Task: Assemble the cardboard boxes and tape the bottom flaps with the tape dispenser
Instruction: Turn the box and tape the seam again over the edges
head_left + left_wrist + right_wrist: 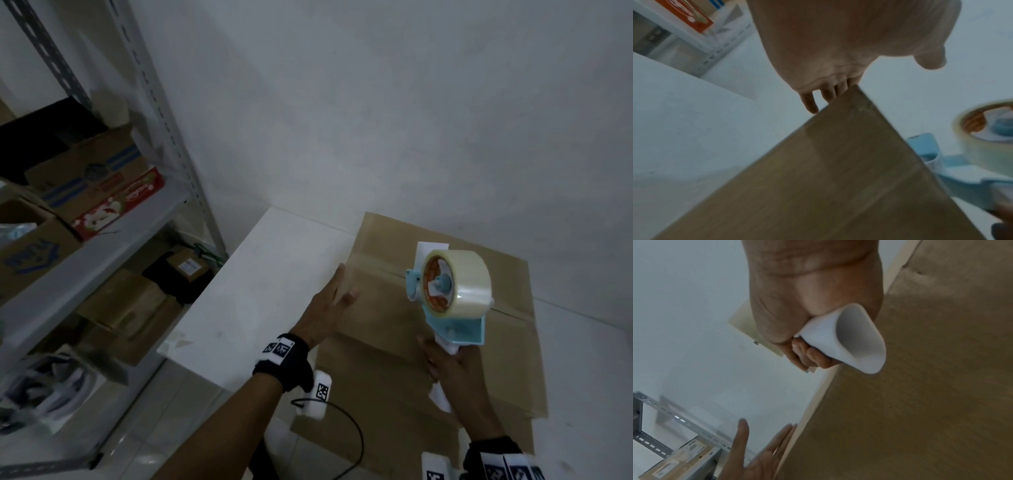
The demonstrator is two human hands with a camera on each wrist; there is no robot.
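While the cardboard box (428, 329) sits on the white counter (260, 294) with its bottom flaps folded shut and facing up, the right hand (452, 373) has its grip wrapped tight round the white handle of the tape dispenser (452, 294). Dispenser is blue, loaded with a clear tape roll, and held up above the middle seam of the flaps, can't tell if it touches. Left hand (329, 308) has its grip apart, fingers straight, lying flat along the box's left edge. Off to the left there's a metal shelf (102, 233) stacked with other cartons, including a red one (120, 204).
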